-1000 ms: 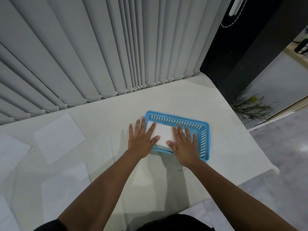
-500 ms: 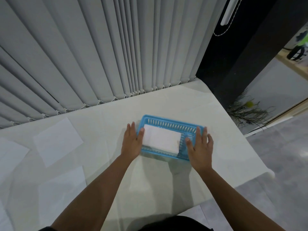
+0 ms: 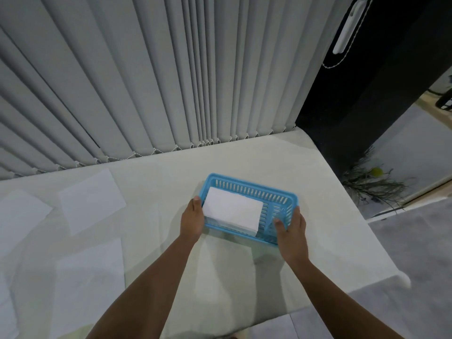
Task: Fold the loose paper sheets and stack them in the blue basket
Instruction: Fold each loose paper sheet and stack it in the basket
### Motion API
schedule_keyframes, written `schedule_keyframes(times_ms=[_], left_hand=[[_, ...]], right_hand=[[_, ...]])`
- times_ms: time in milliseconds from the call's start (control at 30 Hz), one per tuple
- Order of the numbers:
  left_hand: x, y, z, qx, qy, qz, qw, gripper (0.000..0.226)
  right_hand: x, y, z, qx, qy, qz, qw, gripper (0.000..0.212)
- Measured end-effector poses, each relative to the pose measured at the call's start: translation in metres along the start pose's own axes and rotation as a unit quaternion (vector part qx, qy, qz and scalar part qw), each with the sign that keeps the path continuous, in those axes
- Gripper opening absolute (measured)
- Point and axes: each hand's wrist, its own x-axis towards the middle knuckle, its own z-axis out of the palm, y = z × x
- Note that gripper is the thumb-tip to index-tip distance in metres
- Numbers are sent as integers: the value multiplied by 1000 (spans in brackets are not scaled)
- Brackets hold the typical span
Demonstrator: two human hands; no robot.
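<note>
The blue basket (image 3: 276, 195) sits right of centre on the table and holds a stack of folded white paper (image 3: 232, 211) against its left end. My left hand (image 3: 192, 220) grips the basket's left end, thumb on the rim. My right hand (image 3: 292, 227) grips the near right corner, thumb inside the basket. Flat loose sheets lie on the left of the table: one at the back (image 3: 91, 200), one at the far left (image 3: 18, 216), one nearer me (image 3: 89, 282).
The white table (image 3: 318, 241) ends at its right edge, with grey floor beyond. Vertical blinds (image 3: 146, 81) hang along the table's back edge. A dark pillar (image 3: 367, 94) and a dried plant (image 3: 367, 184) stand at the right.
Both hands have left the folded paper and moved outward to the two ends of the basket, then closed on it. The basket looks slightly turned.
</note>
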Motion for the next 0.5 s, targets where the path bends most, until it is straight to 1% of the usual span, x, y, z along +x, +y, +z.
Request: schedule_keyframes(times_ms=[133, 233, 333, 500], left_hand=[[-2, -7, -19, -14, 26, -8, 1000, 49], [-1, -13, -43, -19, 45, -15, 999, 50], [4, -21, -69, -23, 51, -11, 998, 51], [18, -39, -114, -25, 47, -29, 998, 56]], right_hand=[[-3, -11, 12, 4, -19, -19, 1000, 69], [-6, -27, 24, 5, -24, -50, 998, 68], [-9, -43, 44, 1, -30, -59, 998, 69], [-33, -62, 81, -1, -36, -61, 997, 71]])
